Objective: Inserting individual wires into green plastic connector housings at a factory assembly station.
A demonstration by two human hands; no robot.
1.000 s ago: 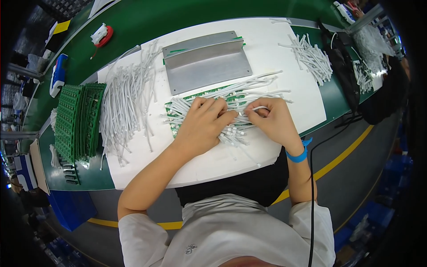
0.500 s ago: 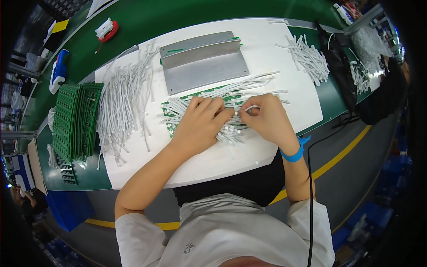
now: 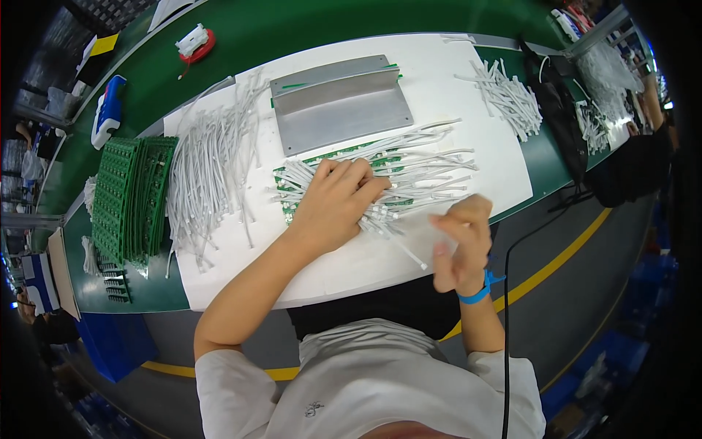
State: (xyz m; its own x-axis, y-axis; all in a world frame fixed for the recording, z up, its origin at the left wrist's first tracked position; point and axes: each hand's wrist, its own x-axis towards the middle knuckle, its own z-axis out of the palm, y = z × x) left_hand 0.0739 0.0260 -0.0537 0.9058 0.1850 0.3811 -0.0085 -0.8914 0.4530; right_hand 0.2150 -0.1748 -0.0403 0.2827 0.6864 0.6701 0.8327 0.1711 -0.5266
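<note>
A green circuit board [image 3: 281, 178] lies on white sheet material, largely covered by white cables [image 3: 431, 162] with small connectors at their ends. My left hand [image 3: 336, 201] presses on the board with its fingers curled over a bunch of these cables; its fingertips are partly hidden. Just off the board's near right side, my right hand [image 3: 464, 245] is raised, slightly blurred, thumb and fingers apart and nothing visible between them. A blue wrist strap [image 3: 479, 293] is on my right wrist. One cable end [image 3: 418, 260] sticks out toward me from under the left hand.
An angled grey metal plate [image 3: 344, 117] sits beyond the board. To the left are a spread of white cables [image 3: 212, 168] and stacked green circuit boards [image 3: 124, 197]. Another cable pile [image 3: 508, 99] lies at the right. A black cord [image 3: 506, 329] hangs beside my right arm.
My right hand has let go of a cable at the board and moved toward me and right, its fingers opening. A cable end now points toward me. My left hand stays on the cables.
</note>
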